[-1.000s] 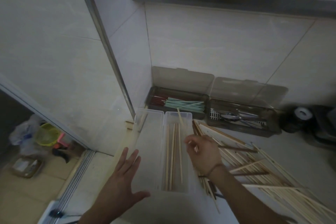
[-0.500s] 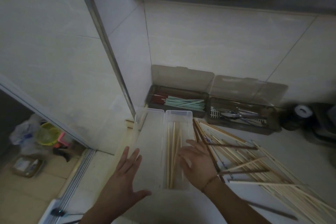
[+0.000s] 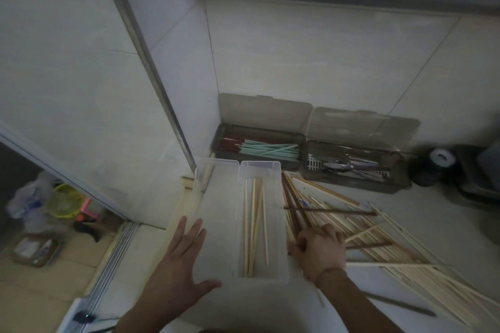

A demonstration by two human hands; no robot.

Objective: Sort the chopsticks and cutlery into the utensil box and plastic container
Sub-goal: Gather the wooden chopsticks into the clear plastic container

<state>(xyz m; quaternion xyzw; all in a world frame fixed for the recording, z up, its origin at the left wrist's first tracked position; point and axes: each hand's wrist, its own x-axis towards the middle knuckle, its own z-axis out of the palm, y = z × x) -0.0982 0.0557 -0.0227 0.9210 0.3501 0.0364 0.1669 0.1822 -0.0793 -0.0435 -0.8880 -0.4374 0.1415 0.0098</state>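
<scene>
Chopsticks [image 3: 378,246] are lying in a loose heap on the pale desk [image 3: 433,211], seen from the single head view, fanning away to the right of the clear plastic container [image 3: 282,224], whose right-hand compartment is already holding a few pale sticks lying lengthwise. The right hand [image 3: 318,247] is resting at the near left edge of the heap, just beside the container's right wall, its fingers curling over sticks there; whether it is actually pinching one cannot be told. The left hand [image 3: 176,267] is lying flat with fingers spread, pressing on the container's left half, which looks like its lid. Most heap sticks are lying with their long axes slanting from far left to near right, so a picked stick will probably need turning to lie along the compartment. At the wall, the dark utensil box [image 3: 351,167] is standing open, holding red and green chopsticks on the left and metal cutlery [image 3: 341,166] on the right.
</scene>
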